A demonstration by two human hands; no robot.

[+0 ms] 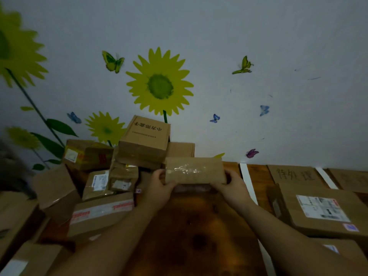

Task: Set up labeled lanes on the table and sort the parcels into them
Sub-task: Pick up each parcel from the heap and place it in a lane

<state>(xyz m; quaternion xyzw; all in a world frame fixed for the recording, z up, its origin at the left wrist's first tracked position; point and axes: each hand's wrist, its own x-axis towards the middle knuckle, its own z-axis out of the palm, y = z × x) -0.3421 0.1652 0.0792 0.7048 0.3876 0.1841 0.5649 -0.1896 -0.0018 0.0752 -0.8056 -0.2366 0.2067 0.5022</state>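
Note:
A small brown parcel (196, 169) sealed with clear tape is lifted above the wooden table (191, 232), held between both hands. My left hand (160, 188) grips its left end and my right hand (232, 188) grips its right end. A pile of unsorted cardboard parcels (103, 188) fills the left side, topped by a box with printed characters (146, 136). White tape strips (246, 177) mark lanes on the right. A handwritten cardboard label (294, 174) lies at the head of one lane, and a parcel with a shipping label (320, 210) sits below it.
The wall with sunflower and butterfly stickers (159, 86) stands right behind the table. Another cardboard label (352, 179) lies at the far right, with a second white strip (326, 178) beside it. More boxes (23, 255) crowd the near left corner.

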